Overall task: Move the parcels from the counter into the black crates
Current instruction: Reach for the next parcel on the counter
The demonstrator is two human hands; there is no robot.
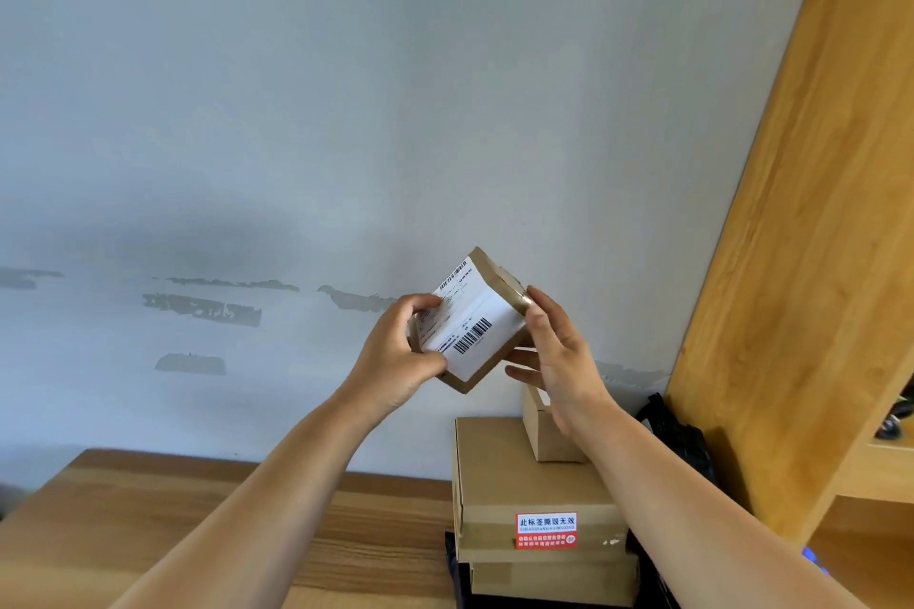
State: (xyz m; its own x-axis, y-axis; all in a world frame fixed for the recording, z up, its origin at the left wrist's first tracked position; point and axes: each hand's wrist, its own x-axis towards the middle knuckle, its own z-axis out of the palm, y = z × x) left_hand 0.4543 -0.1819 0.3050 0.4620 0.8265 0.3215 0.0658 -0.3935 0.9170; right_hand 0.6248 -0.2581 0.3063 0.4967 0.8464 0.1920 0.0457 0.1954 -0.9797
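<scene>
Behind everything is a pale grey wall (pixel 297 114) with flat, darker patches where the paint has come off, and a tall wooden panel (pixel 811 223) with yellow grain leans up the right side. Low down is a wooden counter (pixel 207 524) with brown stripes in the wood. Both bare arms reach up, and between the two hands is a small brown cardboard parcel (pixel 482 351), held up in the air in front of the wall and tipped so one corner points down. A white paper label (pixel 460 317) covers its front, with black barcodes and tiny print too small to read. The left hand (pixel 395 356) grips the parcel's left edge, its fingers curled over the top and its thumb pressed on the label. The right hand (pixel 559 361) touches the parcel's right side with its thumb up at the taped corner and its fingers spread out straight under the box. Below the hands sits a stack of flat cardboard boxes (pixel 534 504) on the counter, with a small box (pixel 549 435) standing on top. The flat box has a red and white sticker (pixel 546 529) with Chinese writing, "此标签撕毁无效". Something black and crinkly (pixel 677 440) sits behind the stack
</scene>
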